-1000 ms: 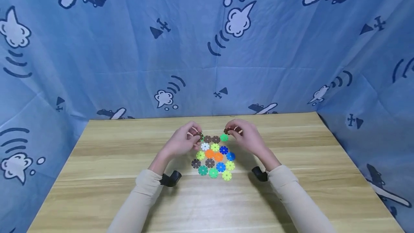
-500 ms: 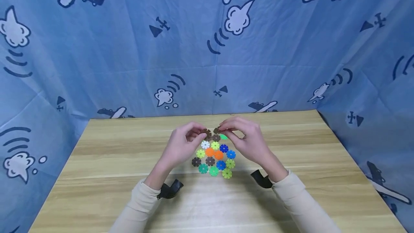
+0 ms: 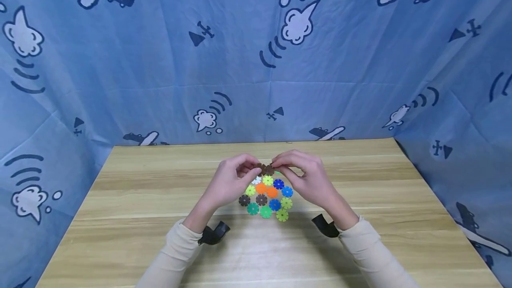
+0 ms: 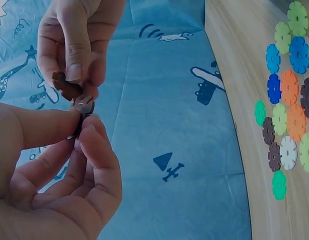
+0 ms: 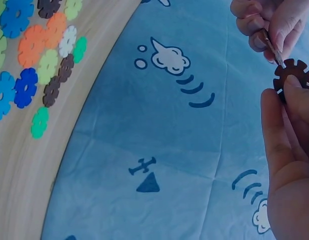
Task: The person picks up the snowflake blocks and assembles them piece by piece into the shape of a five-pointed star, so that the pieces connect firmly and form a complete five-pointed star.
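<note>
Discs clutter the table (with passage between the sleeves).

Soft shadows and pale glare mark the table.

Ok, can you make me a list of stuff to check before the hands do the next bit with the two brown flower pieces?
1. Left hand holding the left brown piece: ok, pinched by thumb and fingers.
2. Right hand holding the right brown piece: ok, pinched too.
3. Brown pieces turned crosswise: ok, in the right wrist view one shows its face, the other its thin edge.
4. Slots locked together: cannot tell, too small and partly covered.
5. Orange pieces to hand: ok, lying on the table.
</note>
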`<state>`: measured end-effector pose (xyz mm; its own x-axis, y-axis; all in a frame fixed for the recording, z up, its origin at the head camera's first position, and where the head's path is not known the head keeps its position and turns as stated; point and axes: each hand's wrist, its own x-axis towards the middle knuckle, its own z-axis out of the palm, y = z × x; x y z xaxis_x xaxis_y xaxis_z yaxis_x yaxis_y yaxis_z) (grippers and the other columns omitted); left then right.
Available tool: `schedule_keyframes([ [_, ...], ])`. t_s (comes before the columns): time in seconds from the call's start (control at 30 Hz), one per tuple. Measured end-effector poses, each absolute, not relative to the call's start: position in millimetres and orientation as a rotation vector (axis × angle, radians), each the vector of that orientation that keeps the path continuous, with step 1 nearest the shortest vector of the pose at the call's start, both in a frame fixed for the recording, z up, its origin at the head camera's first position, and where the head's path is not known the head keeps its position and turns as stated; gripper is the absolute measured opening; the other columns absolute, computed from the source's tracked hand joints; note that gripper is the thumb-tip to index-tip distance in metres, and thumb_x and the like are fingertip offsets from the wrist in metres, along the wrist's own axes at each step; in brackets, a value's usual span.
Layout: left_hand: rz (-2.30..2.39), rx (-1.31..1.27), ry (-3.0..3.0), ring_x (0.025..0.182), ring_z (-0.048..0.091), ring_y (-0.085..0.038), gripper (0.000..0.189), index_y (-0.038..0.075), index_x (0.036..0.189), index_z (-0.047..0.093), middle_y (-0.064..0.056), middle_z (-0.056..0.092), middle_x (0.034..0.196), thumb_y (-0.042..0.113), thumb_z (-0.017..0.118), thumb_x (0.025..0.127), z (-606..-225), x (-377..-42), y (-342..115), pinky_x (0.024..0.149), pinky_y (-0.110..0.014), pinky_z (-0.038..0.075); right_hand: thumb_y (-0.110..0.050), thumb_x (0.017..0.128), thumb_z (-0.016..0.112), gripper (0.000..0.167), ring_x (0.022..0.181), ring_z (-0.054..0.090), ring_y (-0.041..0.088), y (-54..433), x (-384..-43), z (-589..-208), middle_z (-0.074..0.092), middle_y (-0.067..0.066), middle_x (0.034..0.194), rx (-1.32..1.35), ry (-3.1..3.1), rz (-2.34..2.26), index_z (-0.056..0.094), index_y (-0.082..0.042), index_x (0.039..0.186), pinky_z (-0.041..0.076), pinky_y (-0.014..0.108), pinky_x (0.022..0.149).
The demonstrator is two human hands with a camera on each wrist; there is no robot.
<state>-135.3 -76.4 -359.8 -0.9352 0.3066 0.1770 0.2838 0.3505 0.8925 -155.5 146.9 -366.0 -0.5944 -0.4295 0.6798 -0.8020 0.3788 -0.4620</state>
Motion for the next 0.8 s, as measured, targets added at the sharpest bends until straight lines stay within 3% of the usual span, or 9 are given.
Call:
schedule_keyframes([
  [0.23,1.670,0.586,2.535,0.086,0.070,-0.023,0.013,0.005,0.109,0.071,-0.010,0.073,0.097,0.006,0.068,0.096,-358.4,-134.3,-75.7,0.077,-0.022,0.059,0.013,0.082,0.075,0.024,0.089,0.074,0.021,148.6,-155.3,-368.5,0.077,0.006,0.097,1.081,-2.192,1.128,0.077,-0.008,0.094,0.059,0.016,0.081],
  [0.53,1.671,0.525,2.549,0.070,0.063,-0.013,0.008,0.005,0.100,0.072,-0.007,0.071,0.085,0.003,0.072,0.092,-354.7,-132.4,-74.7,0.067,-0.024,0.057,0.016,0.079,0.076,0.025,0.086,0.075,0.024,145.6,-155.3,-370.0,0.077,0.009,0.093,1.109,-2.138,1.119,0.078,-0.006,0.091,0.059,0.016,0.081],
  [0.8,1.733,0.394,2.594,0.060,0.051,-0.014,0.011,0.004,0.084,0.070,-0.003,0.058,0.069,-0.007,0.069,0.086,-353.4,-129.8,-65.9,0.055,-0.022,0.041,0.024,0.074,0.072,0.030,0.078,0.076,0.025,141.2,-155.9,-374.5,0.078,0.011,0.086,1.151,-2.026,1.131,0.078,-0.002,0.087,0.061,0.020,0.075],
])
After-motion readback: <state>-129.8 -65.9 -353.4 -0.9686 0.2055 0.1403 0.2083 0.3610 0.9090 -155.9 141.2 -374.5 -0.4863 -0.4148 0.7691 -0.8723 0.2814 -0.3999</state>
